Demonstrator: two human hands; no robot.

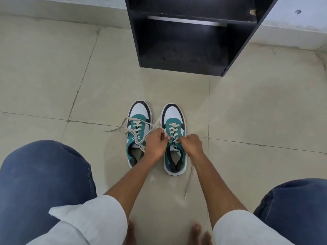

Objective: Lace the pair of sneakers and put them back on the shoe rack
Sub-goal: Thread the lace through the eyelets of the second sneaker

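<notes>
Two teal, white and black sneakers stand side by side on the floor, toes pointing away from me. The left sneaker (138, 121) has loose cream laces trailing off to its left. On the right sneaker (174, 117) the laces cross up to the top eyelets. My left hand (155, 144) pinches one lace end of the right sneaker beside its tongue. My right hand (192, 145) grips the other lace end (189, 181), which hangs down past my wrist onto the floor.
A black shoe rack (180, 66) with open shelves stands on the tiled floor just beyond the sneakers, against a white wall. My knees in blue jeans frame the lower corners. My bare toes show at the bottom edge.
</notes>
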